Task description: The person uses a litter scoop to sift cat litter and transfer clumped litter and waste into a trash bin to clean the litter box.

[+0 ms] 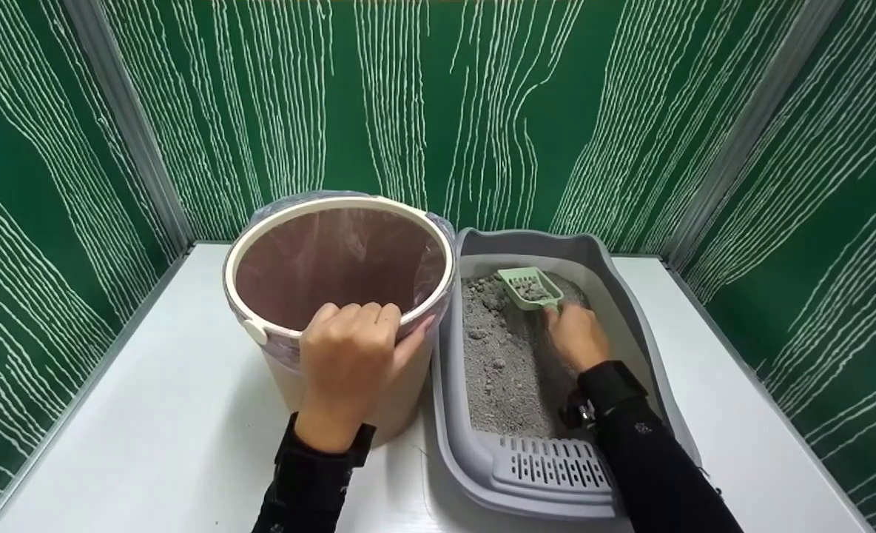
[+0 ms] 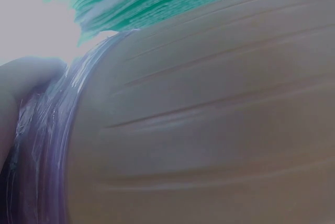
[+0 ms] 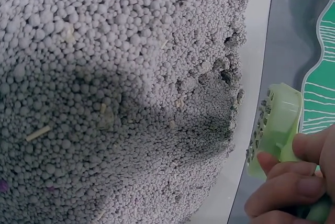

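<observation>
My left hand (image 1: 351,363) grips the near rim of a round beige trash can (image 1: 408,400), fingers curled over the edge and thumb along the outside. A clear plastic bag (image 2: 52,130) lines the can, folded down over its rim. In my right hand (image 1: 577,337) is the handle of a light green litter scoop (image 1: 533,287). Several grey clumps lie in its slotted pan, held over the far part of the litter box (image 1: 630,296). Grey granular litter (image 3: 131,77) fills the box, heaped along the left side and scraped lower at right.
Side by side on a white table (image 1: 164,444), the can and litter box nearly touch. A slotted step (image 1: 556,465) forms the box's near end. Green walls with white lines (image 1: 408,96) and grey posts (image 1: 749,126) enclose the back and sides.
</observation>
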`<state>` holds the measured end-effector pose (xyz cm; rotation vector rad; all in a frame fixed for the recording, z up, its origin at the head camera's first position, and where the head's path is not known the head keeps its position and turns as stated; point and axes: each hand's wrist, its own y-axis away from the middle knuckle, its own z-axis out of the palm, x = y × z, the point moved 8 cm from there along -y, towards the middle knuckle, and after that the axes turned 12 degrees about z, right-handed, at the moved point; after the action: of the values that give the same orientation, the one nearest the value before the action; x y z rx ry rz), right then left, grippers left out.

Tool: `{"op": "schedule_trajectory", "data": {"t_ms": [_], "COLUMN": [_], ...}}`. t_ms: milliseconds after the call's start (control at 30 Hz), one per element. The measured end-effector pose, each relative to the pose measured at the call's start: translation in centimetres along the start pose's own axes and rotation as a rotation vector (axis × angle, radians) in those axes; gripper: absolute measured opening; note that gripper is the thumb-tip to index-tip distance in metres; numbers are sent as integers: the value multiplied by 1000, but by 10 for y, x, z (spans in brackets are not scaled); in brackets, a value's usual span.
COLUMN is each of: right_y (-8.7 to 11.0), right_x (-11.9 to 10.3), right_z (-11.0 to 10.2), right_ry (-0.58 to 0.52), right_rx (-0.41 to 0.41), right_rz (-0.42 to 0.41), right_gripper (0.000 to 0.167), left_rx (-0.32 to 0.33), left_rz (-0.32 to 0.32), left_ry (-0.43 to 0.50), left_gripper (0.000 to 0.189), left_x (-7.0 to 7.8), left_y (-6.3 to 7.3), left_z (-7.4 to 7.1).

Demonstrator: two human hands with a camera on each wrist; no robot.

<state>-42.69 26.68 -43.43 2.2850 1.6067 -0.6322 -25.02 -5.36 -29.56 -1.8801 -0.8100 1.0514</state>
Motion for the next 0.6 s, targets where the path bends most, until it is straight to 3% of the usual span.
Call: {"op": "schedule_trajectory", "data": {"t_ms": [167, 300, 500, 600], "right_y": [-1, -1, 8, 18], "right_x": [-7, -16, -42, -67], "right_z": [-8, -26, -72, -102], "right_ry": [21, 15, -33, -56], "right_rx": [-8, -69, -191, -197], "right_rz": [-21, -29, -76, -131], "right_gripper": [43, 39, 45, 46], "left_rx": [-7, -15, -18, -18], "left_rz": [-4, -4, -6, -6], "left_ry": [-5, -5, 4, 1], "left_gripper": [56, 56, 57, 57], "left_x": [-1, -1, -1, 0], "left_y": [0, -1, -2, -2], "left_z": [0, 0, 0, 0]}}
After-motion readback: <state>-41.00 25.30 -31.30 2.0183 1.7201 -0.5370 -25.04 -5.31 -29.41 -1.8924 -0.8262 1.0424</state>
